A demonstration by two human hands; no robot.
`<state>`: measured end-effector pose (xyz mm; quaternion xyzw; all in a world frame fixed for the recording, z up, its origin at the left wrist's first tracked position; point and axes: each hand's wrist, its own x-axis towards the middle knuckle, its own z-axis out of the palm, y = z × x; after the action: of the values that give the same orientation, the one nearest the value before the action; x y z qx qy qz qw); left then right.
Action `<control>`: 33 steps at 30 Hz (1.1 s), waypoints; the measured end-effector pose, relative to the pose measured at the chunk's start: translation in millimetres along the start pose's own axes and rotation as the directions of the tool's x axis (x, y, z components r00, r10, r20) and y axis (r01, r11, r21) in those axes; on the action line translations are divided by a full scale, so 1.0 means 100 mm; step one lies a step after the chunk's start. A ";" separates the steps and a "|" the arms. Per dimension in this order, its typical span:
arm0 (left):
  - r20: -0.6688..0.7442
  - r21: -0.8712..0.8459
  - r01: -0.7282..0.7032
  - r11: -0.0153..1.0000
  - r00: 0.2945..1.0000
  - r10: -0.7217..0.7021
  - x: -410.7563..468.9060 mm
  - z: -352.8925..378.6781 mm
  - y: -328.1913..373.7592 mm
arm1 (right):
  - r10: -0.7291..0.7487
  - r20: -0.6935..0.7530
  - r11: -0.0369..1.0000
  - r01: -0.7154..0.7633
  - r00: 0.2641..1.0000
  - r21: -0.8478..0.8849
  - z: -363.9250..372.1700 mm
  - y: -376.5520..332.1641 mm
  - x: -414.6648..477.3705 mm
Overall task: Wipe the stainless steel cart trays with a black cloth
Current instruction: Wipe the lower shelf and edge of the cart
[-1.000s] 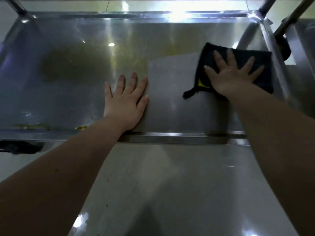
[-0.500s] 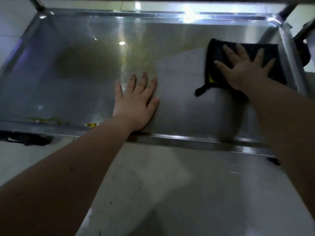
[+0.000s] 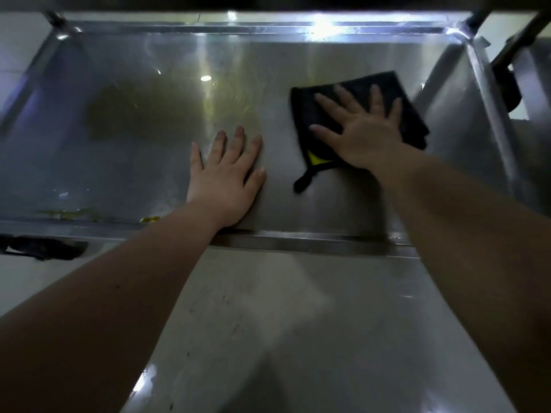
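- Cart tray (image 3: 298, 244): stainless steel, with raised rims on all four sides. The surface is reflective and a round light glare (image 3: 205, 78) shows on the far half.
- Black cloth (image 3: 411, 114): lies flat on the tray surface in the right half, near the right wall but not touching it. It appears folded into a rough square.
- Cloth details: a yellow patch (image 3: 317, 158) shows at the near left corner, and a short black loop (image 3: 302, 181) trails from that corner onto the steel.
- Right hand (image 3: 366, 135): palm down on top of the cloth, fingers straight and spread. It presses on the cloth and nothing is curled round the fabric. The hand covers the middle of the cloth.
- Left hand (image 3: 226, 180): palm down on bare steel near the middle of the tray, fingers straight and slightly apart. It holds nothing. The heel of the hand sits just inside the front rim, and the hand is clear of the cloth, to its left.
- Condition of surface: a yellowish film (image 3: 229, 96) streaks the centre, left of the cloth. The steel around and in front of the cloth looks plain grey.
- Residue: small yellow and green scraps (image 3: 149, 219) lie along the near left edge, against the front rim.
- Surroundings: pale floor (image 3: 268, 323) lies below the tray. A dark wheel-like part (image 3: 510, 87) sits outside the right wall. A dark object (image 3: 38, 248) sits under the front rim at left and cannot be identified.
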<state>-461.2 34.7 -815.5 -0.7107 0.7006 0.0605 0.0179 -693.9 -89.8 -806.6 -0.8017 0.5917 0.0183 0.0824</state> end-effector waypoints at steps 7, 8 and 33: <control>-0.001 0.000 -0.002 1.000 1.000 0.002 0.01 0.02 0.07 | 0.453 0.033 0.891 -0.453 0.891 0.004 -0.07 0.74 -0.35; 0.000 -0.003 -0.005 1.000 1.000 0.005 0.00 0.03 0.06 | 0.426 0.026 0.905 -0.426 0.905 0.006 -0.05 0.57 -0.36; 0.029 -0.031 0.051 0.998 0.998 -0.051 0.36 -0.09 0.36 | 0.236 0.051 0.971 -0.237 0.970 0.025 0.23 -0.11 -1.22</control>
<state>-496.4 -3.0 -808.8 -0.7277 0.6809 0.0809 0.0181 -718.1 32.8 -812.8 -0.7235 0.6810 0.0380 0.1062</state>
